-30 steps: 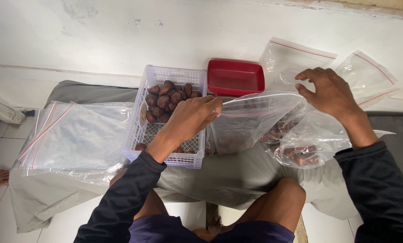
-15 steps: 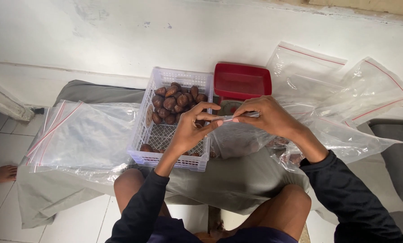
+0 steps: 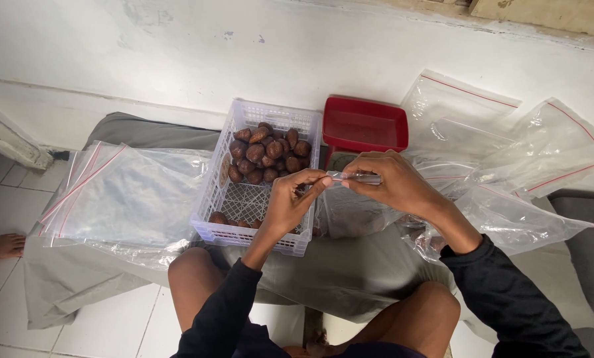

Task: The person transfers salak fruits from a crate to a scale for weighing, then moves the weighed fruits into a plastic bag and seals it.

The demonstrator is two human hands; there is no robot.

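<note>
- Currently, sealing step: left hand point(image 3: 290, 202) and right hand point(image 3: 393, 182) pinch the bag point(image 3: 370, 212) top, fingers clenched on its strip.
- Bag hangs beside the basket point(image 3: 257, 199), over the lap.
- Next: likely press along the strip evenly.

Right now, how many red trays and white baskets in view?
2: one red tray against the wall, one white basket left of it holding brown fruit. More could be hidden under the bags.

we see a white basket point(image 3: 225, 192) with brown scaly fruits point(image 3: 267, 151), a red tray point(image 3: 365, 125) behind it, empty clear zip bags point(image 3: 121, 195) on a grey cloth point(image 3: 350, 272), and a bare foot point(image 3: 0, 246) on the tiles.
</note>
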